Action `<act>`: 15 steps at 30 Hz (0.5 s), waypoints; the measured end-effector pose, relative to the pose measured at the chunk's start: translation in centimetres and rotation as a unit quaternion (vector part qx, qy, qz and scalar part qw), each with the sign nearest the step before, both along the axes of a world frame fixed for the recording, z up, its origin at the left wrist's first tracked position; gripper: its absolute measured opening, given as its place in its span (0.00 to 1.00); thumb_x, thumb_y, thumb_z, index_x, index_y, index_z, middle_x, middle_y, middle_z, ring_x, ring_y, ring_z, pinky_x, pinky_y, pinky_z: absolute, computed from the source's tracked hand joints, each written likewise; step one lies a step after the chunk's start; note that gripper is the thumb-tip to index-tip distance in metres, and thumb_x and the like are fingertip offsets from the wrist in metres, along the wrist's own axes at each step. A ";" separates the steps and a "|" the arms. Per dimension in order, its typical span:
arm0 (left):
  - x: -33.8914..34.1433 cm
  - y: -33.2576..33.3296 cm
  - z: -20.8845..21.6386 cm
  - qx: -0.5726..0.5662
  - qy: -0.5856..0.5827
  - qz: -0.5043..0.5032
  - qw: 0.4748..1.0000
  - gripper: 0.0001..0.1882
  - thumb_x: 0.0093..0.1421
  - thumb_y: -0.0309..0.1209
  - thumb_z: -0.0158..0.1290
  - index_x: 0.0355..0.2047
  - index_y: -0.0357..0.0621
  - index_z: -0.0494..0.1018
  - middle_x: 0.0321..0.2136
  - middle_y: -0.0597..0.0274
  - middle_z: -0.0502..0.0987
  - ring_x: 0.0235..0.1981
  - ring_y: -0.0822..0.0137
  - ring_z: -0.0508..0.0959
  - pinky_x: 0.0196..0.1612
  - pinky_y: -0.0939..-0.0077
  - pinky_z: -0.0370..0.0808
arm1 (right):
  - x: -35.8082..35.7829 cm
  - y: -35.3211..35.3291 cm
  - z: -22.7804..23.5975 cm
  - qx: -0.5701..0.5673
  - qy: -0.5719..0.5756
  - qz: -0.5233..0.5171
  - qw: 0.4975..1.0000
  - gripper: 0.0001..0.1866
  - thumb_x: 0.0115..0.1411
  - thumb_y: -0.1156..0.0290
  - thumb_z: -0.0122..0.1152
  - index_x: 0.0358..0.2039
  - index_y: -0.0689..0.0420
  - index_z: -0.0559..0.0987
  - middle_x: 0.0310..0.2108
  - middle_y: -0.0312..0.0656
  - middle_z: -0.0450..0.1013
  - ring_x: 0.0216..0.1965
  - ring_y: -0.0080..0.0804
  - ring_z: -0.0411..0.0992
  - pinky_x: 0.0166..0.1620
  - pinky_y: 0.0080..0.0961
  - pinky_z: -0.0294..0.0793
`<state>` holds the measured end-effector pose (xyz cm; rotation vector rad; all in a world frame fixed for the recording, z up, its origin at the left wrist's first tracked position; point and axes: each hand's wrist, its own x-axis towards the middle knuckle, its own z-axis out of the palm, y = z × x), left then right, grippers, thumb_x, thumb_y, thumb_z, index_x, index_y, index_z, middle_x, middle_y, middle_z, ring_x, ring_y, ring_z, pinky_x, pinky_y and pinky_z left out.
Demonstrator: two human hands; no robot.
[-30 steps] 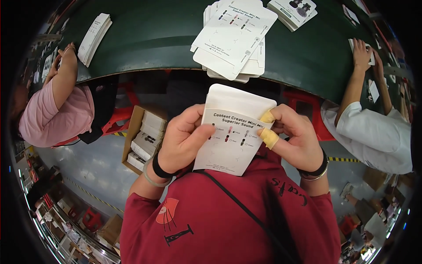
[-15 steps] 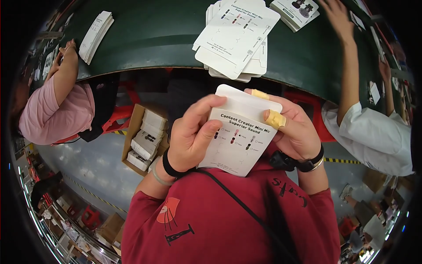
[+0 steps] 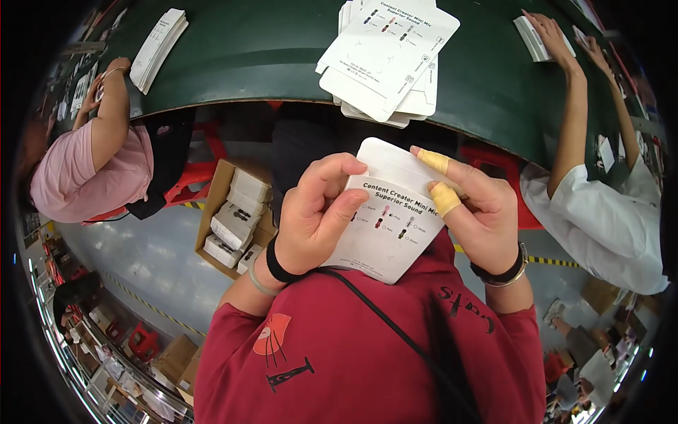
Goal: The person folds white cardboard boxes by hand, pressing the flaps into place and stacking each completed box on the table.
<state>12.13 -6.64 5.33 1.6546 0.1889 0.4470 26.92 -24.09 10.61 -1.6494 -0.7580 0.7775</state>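
A flat white cardboard box (image 3: pixel 381 244) with small coloured pictures and dark print on its face is held in front of my chest, its plain top flap standing up. My left hand (image 3: pixel 318 212) pinches its left edge near the flap, thumb on the front. My right hand (image 3: pixel 484 219), with yellow tape around thumb and forefinger, is closed on the upper right edge; the thumb lies on the printed face and the forefinger along the flap. Beyond my hands, a loose stack of similar flat boxes (image 3: pixel 388 63) lies on the green table (image 3: pixel 254 63).
An open brown carton (image 3: pixel 206 219) of white packs stands on the floor to the left. Another stack (image 3: pixel 159 49) lies at the table's far left. A person in pink (image 3: pixel 99 155) sits left; one in white (image 3: pixel 593 205) sits right, a hand on a small stack (image 3: pixel 533 39).
My right forefinger and thumb have shifted on the box's right edge, the hand turning slightly. At the right, the co-worker's small stack has moved rightward along the table under their hand.
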 end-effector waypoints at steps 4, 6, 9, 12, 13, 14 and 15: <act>-0.1 -0.1 0.6 0.008 -0.005 0.003 1.000 0.16 0.65 0.23 0.54 0.52 0.39 0.68 0.19 0.77 0.60 0.21 0.83 0.57 0.26 0.88 0.57 | 0.1 0.3 -0.1 0.050 0.156 -0.048 0.985 0.19 0.64 0.80 0.53 0.56 0.62 0.76 0.35 0.36 0.79 0.30 0.12 0.72 0.31 0.14 0.72; 0.0 -0.3 1.0 -0.006 -0.003 0.009 1.000 0.16 0.65 0.23 0.54 0.52 0.39 0.68 0.19 0.76 0.61 0.20 0.83 0.57 0.26 0.88 0.57 | 1.0 0.1 0.0 0.046 0.245 0.021 0.968 0.19 0.64 0.80 0.53 0.56 0.62 0.76 0.36 0.35 0.79 0.30 0.12 0.72 0.32 0.14 0.72; 0.1 -0.4 1.1 -0.032 -0.002 0.019 0.999 0.16 0.65 0.23 0.55 0.52 0.39 0.68 0.19 0.76 0.61 0.20 0.83 0.57 0.26 0.88 0.57 | 1.6 -0.4 0.0 0.028 0.159 0.056 0.985 0.20 0.63 0.81 0.55 0.57 0.65 0.75 0.40 0.39 0.79 0.36 0.16 0.74 0.37 0.14 0.74; -0.1 -0.3 0.9 -0.004 0.001 0.002 1.000 0.16 0.65 0.23 0.54 0.52 0.39 0.67 0.19 0.75 0.63 0.21 0.84 0.59 0.27 0.88 0.58 | 1.5 -0.4 0.2 0.010 0.126 0.058 0.990 0.20 0.63 0.81 0.56 0.56 0.66 0.75 0.41 0.39 0.79 0.38 0.17 0.75 0.39 0.14 0.74; -0.2 -0.4 0.8 0.001 0.002 -0.001 1.000 0.16 0.65 0.22 0.54 0.52 0.39 0.67 0.19 0.75 0.63 0.21 0.84 0.59 0.27 0.88 0.58 | 1.4 -0.4 0.3 0.000 0.136 0.043 0.990 0.20 0.63 0.81 0.57 0.55 0.66 0.76 0.40 0.38 0.79 0.37 0.16 0.75 0.39 0.13 0.74; -0.2 -0.6 0.9 0.000 0.000 0.003 1.000 0.15 0.66 0.22 0.54 0.52 0.39 0.67 0.19 0.75 0.64 0.21 0.84 0.59 0.27 0.88 0.59 | 1.2 -0.3 0.5 -0.009 0.146 0.028 0.989 0.19 0.63 0.80 0.57 0.55 0.66 0.76 0.39 0.37 0.79 0.36 0.16 0.75 0.38 0.13 0.74; -0.2 -0.8 0.9 -0.001 -0.003 0.006 1.000 0.15 0.66 0.22 0.54 0.52 0.39 0.67 0.20 0.75 0.64 0.21 0.84 0.59 0.27 0.88 0.59 | 1.1 -0.1 0.5 -0.009 0.145 0.027 0.989 0.19 0.63 0.80 0.57 0.55 0.66 0.76 0.39 0.37 0.79 0.36 0.16 0.75 0.38 0.13 0.74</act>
